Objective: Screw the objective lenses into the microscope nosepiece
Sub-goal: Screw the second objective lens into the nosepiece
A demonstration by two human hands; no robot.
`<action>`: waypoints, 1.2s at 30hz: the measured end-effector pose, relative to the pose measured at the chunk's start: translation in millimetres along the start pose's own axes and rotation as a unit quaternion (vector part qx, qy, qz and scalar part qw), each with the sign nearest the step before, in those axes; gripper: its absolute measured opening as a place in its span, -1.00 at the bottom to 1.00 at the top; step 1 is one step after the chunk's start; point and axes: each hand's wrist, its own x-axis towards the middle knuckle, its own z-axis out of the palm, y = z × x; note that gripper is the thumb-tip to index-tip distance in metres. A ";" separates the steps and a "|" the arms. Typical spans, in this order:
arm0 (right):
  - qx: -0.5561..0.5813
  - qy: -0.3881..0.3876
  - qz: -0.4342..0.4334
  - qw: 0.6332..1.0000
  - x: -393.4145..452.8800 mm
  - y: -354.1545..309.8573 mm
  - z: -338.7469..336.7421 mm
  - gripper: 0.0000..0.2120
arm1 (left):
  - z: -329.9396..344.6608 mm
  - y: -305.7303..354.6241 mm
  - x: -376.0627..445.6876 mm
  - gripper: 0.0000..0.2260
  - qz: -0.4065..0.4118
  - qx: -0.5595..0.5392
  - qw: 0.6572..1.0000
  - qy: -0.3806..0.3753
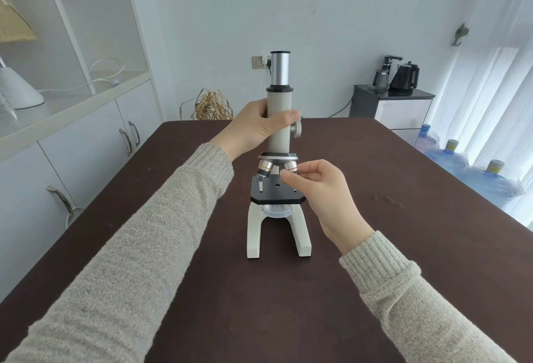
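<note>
Right hand pinching objective lens

Left hand grips the microscope tube — right hand pinches an objective lens.

microscope: upright at the centre of the frame, on a dark brown surface; off-white body tube, silver eyepiece tube with black rim on top, white U-shaped foot toward the lower centre.
nosepiece: metal disc at the foot of the body tube, just above the black stage.
left objective lens: silver barrel with black tip, seated in the nosepiece, angled down and to the left.
right objective lens: silver barrel with reddish band, under the nosepiece's right side, angled down-right, lower end hidden.
</note>
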 end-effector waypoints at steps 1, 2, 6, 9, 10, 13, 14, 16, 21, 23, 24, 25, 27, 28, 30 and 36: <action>0.001 0.000 0.000 1.000 -0.3 -0.3 0.0 -0.70 | 0.0 -0.3 0.3 -0.77 -0.003 -0.001 1.000 0.001; 0.004 0.000 -0.002 1.000 -0.7 -0.5 -0.4 -0.74 | -0.2 -0.5 0.3 -0.74 -0.004 -0.001 1.000 0.002; 0.000 -0.001 -0.014 1.000 -3.0 -0.7 -3.3 -0.88 | 0.4 -0.7 -0.1 -0.66 -0.002 -0.002 1.000 0.000; -0.002 -0.004 -0.013 1.000 -3.8 0.2 -2.3 -0.88 | 0.1 -0.8 0.0 -0.64 -0.006 -0.004 1.000 0.003; 0.000 -0.001 -0.013 1.000 -4.1 0.2 -1.6 -0.88 | 0.2 -0.6 -0.1 -0.65 -0.006 -0.003 1.000 0.002; 0.003 0.015 -0.016 1.000 -3.6 -0.5 -0.8 -0.91 | 0.2 0.5 -0.5 -0.74 -0.003 -0.005 1.000 -0.002; 0.004 0.019 -0.016 1.000 -3.2 -0.8 -1.4 -0.92 | 0.3 1.2 -0.8 -0.74 -0.001 -0.007 1.000 -0.003; 0.007 0.019 -0.018 1.000 -2.1 -1.7 -2.4 -0.94 | 0.7 1.2 -0.9 -0.68 0.001 -0.007 1.000 -0.001; 0.001 0.017 -0.023 1.000 -1.6 -3.7 -1.3 -0.86 | 0.0 -1.1 0.2 -0.65 0.001 -0.009 1.000 0.000; -0.002 0.021 -0.021 1.000 -1.9 -3.9 -1.5 -0.79 | 0.3 -1.3 0.1 -0.63 0.001 -0.006 1.000 -0.001; -0.002 0.019 -0.021 1.000 -2.4 -3.8 -1.4 -0.77 | 0.3 -1.1 -0.1 -0.63 0.001 -0.006 1.000 -0.001; 0.001 0.016 -0.022 1.000 -2.9 -3.9 -0.9 -0.77 | 0.2 -1.3 -0.1 -0.65 0.000 -0.006 1.000 0.001; 0.011 0.008 -0.018 1.000 -3.3 -3.5 0.0 -0.77 | -0.2 -1.0 0.0 -0.68 0.001 -0.007 1.000 0.000; 0.013 0.005 -0.015 1.000 -3.0 -2.9 0.6 -0.75 | -0.3 -1.0 -0.1 -0.70 0.002 -0.006 1.000 -0.002; 0.009 0.007 -0.011 1.000 -1.6 -2.1 1.3 -0.74 | -0.4 -0.8 -0.4 -0.70 0.003 -0.005 1.000 -0.004; -0.011 -0.003 -0.011 1.000 -2.9 -2.6 -1.6 -0.79 | -0.1 -1.7 0.5 -0.71 0.003 -0.007 1.000 0.000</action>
